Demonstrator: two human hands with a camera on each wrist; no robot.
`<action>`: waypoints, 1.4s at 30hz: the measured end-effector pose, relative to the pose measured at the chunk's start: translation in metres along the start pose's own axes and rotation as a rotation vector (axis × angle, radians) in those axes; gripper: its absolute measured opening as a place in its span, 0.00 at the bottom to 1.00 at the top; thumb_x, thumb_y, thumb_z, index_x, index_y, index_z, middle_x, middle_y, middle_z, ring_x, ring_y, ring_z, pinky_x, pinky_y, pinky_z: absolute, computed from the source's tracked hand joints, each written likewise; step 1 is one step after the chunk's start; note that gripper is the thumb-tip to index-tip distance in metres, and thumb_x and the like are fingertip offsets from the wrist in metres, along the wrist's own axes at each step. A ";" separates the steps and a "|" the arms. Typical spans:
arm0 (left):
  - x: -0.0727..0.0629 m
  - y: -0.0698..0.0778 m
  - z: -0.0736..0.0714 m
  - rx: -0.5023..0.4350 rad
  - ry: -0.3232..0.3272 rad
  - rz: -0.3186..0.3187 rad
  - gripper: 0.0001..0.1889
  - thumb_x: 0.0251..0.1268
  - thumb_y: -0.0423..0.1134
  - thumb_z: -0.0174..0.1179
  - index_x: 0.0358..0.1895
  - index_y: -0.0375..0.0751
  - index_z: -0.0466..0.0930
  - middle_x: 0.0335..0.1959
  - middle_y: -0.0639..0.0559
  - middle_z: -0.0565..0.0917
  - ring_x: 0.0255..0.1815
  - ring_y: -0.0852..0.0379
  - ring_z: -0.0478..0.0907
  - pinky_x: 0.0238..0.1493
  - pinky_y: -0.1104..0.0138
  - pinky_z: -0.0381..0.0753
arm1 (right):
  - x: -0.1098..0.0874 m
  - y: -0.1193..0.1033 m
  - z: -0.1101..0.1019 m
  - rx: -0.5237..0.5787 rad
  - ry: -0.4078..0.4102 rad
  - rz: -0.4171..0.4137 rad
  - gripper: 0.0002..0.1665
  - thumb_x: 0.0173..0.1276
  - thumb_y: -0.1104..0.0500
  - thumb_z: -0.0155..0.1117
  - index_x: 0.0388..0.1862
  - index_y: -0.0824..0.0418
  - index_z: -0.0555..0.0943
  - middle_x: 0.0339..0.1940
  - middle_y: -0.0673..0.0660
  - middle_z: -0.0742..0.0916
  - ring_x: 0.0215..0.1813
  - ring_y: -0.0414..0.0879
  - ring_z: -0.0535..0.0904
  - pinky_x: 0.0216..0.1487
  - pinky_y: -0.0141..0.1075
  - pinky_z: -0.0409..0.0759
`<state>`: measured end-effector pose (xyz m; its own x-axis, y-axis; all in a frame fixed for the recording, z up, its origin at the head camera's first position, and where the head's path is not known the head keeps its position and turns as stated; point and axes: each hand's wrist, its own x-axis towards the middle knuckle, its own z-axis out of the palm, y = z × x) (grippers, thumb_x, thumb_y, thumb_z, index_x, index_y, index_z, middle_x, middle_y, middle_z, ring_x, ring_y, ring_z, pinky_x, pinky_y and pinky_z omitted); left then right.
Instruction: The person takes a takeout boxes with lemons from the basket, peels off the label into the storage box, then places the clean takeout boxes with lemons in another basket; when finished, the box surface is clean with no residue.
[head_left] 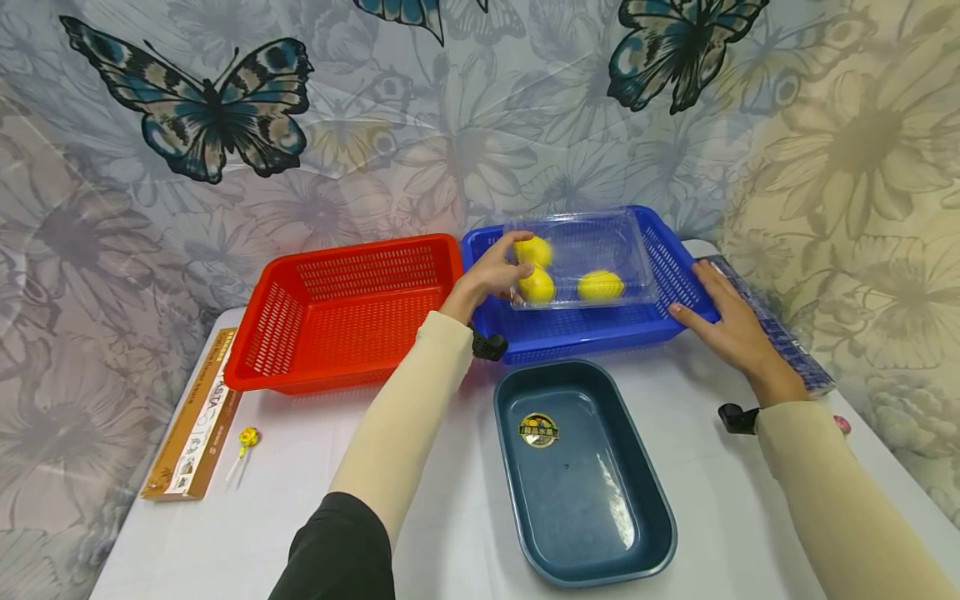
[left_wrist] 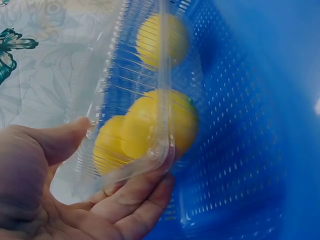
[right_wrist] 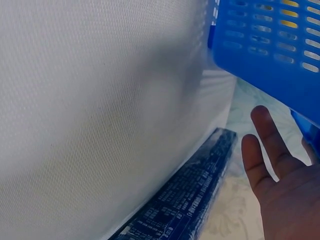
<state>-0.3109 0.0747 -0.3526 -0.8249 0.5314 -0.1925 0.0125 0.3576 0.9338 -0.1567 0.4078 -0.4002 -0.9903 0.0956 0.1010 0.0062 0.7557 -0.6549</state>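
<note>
My left hand [head_left: 491,271] grips the left end of a clear plastic box [head_left: 581,223], thumb on one side and fingers underneath in the left wrist view. Three yellow lemons [head_left: 601,286] show through its walls; two sit together near my left fingers and one lies further right. The box is over or within the blue basket [head_left: 660,250]; how far it rests on it I cannot tell. At the basket's right end is my right hand [head_left: 731,329], fingers spread and fairly straight against the rim. The right wrist view shows that hand beside the basket's blue wall [right_wrist: 265,80].
A red basket [head_left: 345,333] stands left of the blue one. In front lies a dark blue-grey tray [head_left: 577,500] with a gold sticker. A pasta box [head_left: 191,425] and a yellow lollipop [head_left: 249,437] lie left. Along the right edge is a dark blue packaged box [head_left: 780,333].
</note>
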 end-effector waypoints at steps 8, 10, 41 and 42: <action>-0.001 -0.003 0.001 0.035 -0.018 -0.009 0.33 0.74 0.34 0.60 0.78 0.55 0.60 0.78 0.42 0.59 0.38 0.40 0.80 0.50 0.43 0.86 | 0.000 0.000 0.001 -0.002 -0.003 0.008 0.52 0.75 0.41 0.56 0.85 0.57 0.43 0.87 0.62 0.45 0.85 0.67 0.36 0.76 0.75 0.39; -0.001 -0.004 0.000 0.049 -0.032 -0.012 0.33 0.73 0.34 0.60 0.78 0.55 0.60 0.79 0.43 0.58 0.39 0.41 0.80 0.50 0.45 0.87 | -0.001 0.000 0.001 -0.006 -0.004 0.009 0.52 0.75 0.41 0.56 0.85 0.57 0.43 0.87 0.61 0.44 0.85 0.67 0.37 0.76 0.75 0.39; -0.009 -0.003 0.006 0.297 0.003 0.037 0.33 0.73 0.42 0.62 0.77 0.55 0.60 0.75 0.42 0.68 0.63 0.45 0.76 0.47 0.59 0.87 | -0.001 0.001 -0.002 0.008 -0.031 0.041 0.53 0.75 0.38 0.55 0.86 0.54 0.41 0.87 0.58 0.41 0.85 0.67 0.35 0.75 0.76 0.38; -0.009 -0.003 0.006 0.297 0.003 0.039 0.33 0.73 0.42 0.62 0.77 0.54 0.61 0.76 0.42 0.67 0.61 0.42 0.76 0.48 0.57 0.87 | -0.001 0.001 -0.003 0.009 -0.030 0.043 0.54 0.75 0.38 0.56 0.86 0.54 0.41 0.87 0.58 0.41 0.85 0.67 0.35 0.75 0.76 0.38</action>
<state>-0.2998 0.0732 -0.3553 -0.8222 0.5472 -0.1569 0.2088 0.5464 0.8111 -0.1549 0.4099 -0.3988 -0.9929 0.1080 0.0505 0.0473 0.7455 -0.6648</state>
